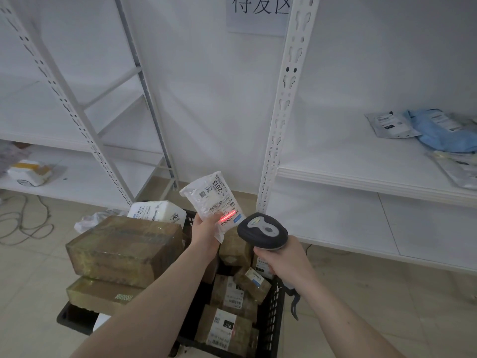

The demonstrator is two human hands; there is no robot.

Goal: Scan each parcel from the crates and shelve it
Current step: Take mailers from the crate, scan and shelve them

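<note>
My left hand (205,232) holds up a small white parcel (210,196) with a shipping label above the black crate (272,313). My right hand (282,258) grips a dark grey barcode scanner (262,232), just right of the parcel. The scanner's red line falls across the barcode at the label's lower end. The crate below holds several taped brown boxes with labels, one marked 010 (225,329). A large brown box (124,248) is stacked on another at the crate's left side.
White metal shelving stands on both sides. The right shelf (348,161) carries grey and blue bagged parcels (438,130) at its far right. A white box (29,173) lies on the left shelf. Cables lie on the tiled floor at the left.
</note>
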